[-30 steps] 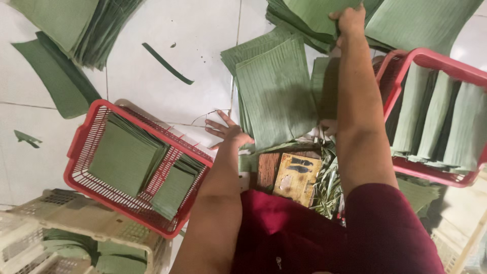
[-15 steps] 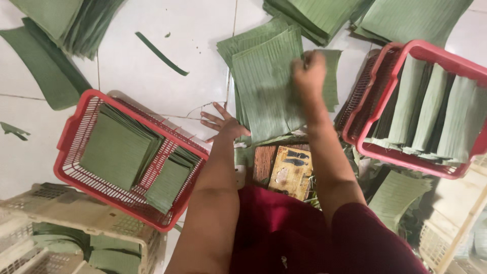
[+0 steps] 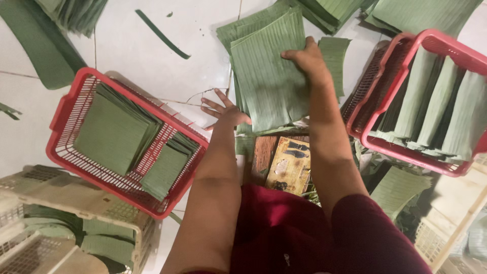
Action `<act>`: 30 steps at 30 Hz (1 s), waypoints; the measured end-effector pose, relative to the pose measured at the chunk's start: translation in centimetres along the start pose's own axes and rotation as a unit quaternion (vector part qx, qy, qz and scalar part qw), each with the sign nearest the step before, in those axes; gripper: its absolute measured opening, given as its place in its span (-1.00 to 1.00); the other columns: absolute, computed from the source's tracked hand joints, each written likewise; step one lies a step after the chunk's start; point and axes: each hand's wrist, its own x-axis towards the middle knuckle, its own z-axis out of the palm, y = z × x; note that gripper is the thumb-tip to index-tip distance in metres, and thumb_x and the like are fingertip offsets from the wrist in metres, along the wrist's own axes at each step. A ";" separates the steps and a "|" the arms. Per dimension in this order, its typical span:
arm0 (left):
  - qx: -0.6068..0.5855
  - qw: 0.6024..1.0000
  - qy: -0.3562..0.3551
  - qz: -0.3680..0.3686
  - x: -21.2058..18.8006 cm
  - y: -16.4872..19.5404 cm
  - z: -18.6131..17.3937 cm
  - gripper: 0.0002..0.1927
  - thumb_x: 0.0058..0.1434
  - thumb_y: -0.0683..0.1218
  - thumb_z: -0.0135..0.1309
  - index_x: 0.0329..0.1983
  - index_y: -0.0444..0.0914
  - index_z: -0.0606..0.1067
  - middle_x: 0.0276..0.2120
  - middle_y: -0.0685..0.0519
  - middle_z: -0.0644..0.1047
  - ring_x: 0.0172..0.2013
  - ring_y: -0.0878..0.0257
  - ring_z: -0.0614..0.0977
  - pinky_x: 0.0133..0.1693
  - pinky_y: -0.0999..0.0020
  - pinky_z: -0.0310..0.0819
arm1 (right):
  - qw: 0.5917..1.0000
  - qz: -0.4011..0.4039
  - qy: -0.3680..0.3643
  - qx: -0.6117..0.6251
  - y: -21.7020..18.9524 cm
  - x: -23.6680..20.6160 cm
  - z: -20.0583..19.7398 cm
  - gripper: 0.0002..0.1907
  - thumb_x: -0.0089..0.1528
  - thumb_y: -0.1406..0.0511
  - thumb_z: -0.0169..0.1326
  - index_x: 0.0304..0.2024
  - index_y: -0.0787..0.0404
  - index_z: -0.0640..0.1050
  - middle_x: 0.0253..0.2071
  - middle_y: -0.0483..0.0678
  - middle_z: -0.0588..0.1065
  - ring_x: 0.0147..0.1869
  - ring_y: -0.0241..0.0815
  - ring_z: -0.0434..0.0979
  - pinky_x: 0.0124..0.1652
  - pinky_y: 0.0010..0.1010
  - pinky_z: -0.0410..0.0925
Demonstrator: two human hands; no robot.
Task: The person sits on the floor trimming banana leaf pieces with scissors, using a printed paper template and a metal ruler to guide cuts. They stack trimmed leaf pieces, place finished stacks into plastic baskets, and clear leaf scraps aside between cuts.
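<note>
My right hand grips the right edge of a stack of cut green banana leaf sheets lying on the white tiled floor in front of me. My left hand is spread with its fingers apart, resting at the stack's lower left edge. Below the stack a small wooden board with a printed yellowish card on it lies by my lap.
A red basket at left holds square leaf pieces. Another red basket at right holds folded leaf strips. Beige crates stand at lower left and lower right. More leaf piles and a thin leaf strip lie farther off.
My right hand has drawn back from the far leaf pile towards me and now holds the near stack's right edge. My left hand has stayed by the stack.
</note>
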 end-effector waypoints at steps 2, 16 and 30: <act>0.000 1.000 0.001 0.003 0.0 0.0 0.0 0.72 -0.13 0.13 0.51 0.35 0.03 -0.86 0.31 -0.37 -0.88 0.37 -0.36 -0.78 0.08 -0.88 -0.32 | 0.994 0.018 -0.085 0.067 0.0 0.4 -0.9 -0.17 -0.08 0.23 0.40 0.18 0.38 0.39 0.08 0.16 0.55 0.16 0.02 0.58 0.16 -0.26 0.39; -0.020 0.998 0.051 0.013 0.2 0.2 0.2 0.70 -0.18 0.15 0.51 0.40 0.08 -0.79 0.37 -0.33 -0.83 0.39 -0.34 -0.74 0.07 -0.89 -0.34 | 0.963 -0.179 0.020 -0.199 1.2 -3.5 1.8 -0.41 0.21 0.45 0.11 0.33 0.18 0.48 0.01 0.33 0.57 0.17 0.30 0.54 0.16 -0.09 0.39; -0.159 0.935 -0.058 0.313 1.4 -2.7 -2.2 0.21 0.02 0.72 -0.52 0.62 -0.01 -0.10 0.57 -0.21 -0.17 0.54 -0.16 -0.22 0.35 -0.48 -0.47 | 0.934 -0.179 0.028 0.309 4.2 -21.8 -8.9 -0.59 0.15 0.62 0.20 0.04 0.33 0.55 -0.08 -0.06 0.59 -0.02 -0.15 0.62 0.03 -0.32 0.51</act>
